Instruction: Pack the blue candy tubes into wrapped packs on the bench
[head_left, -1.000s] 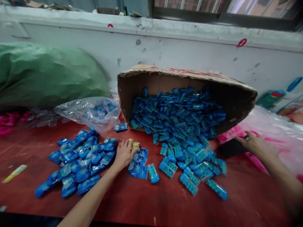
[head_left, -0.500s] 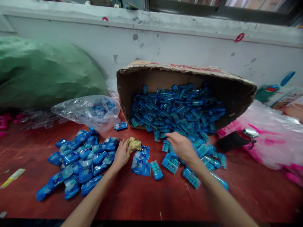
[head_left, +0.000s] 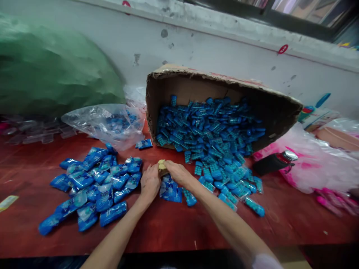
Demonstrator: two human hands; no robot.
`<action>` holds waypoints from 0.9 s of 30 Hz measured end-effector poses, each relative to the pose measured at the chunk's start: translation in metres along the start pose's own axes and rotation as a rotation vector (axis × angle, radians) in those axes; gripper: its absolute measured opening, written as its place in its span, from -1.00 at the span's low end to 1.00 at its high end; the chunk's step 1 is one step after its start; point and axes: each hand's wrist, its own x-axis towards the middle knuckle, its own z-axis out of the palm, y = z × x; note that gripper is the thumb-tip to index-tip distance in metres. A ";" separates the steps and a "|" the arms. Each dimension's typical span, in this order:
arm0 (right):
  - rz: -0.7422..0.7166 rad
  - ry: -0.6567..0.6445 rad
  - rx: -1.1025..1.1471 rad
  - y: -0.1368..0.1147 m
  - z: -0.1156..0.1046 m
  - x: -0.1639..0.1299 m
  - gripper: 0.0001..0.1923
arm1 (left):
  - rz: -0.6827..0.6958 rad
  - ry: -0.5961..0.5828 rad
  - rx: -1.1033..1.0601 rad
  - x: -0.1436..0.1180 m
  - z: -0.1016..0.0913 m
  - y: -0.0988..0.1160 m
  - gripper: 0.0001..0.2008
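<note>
Far out to the left of both hands, a big green sack [head_left: 53, 71] is leaning against the wall. Nearer in, a heap of sealed blue packets [head_left: 92, 186] is lying on the red table [head_left: 174, 231], its right edge just beside the left hand [head_left: 150, 182]. Behind that heap, a clear plastic bag [head_left: 108, 123] is sagging open with more blue pieces inside.

The left hand is resting palm down, fingers curled loosely, its fingertips touching a small yellow lump [head_left: 162, 164]. The right hand [head_left: 177, 172] is meeting it from the other side, fingers closing narrowly on the same lump, so the lump is sitting pinched between the two hands. Just under the hands, a short stack of flat blue wrappers [head_left: 170, 191] is lying on the table.

Beyond and to the right of the hands, a cardboard box [head_left: 224, 84] is lying on its side, spilling small blue cases [head_left: 221, 175] toward the right wrist. Further right, a black bottle [head_left: 273, 162] is lying beside a pink-tinted plastic bag [head_left: 316, 164].
</note>
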 end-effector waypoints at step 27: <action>0.192 0.535 0.061 -0.052 0.041 -0.108 -0.79 | -0.664 -0.125 -1.118 -0.093 -0.027 0.045 -0.60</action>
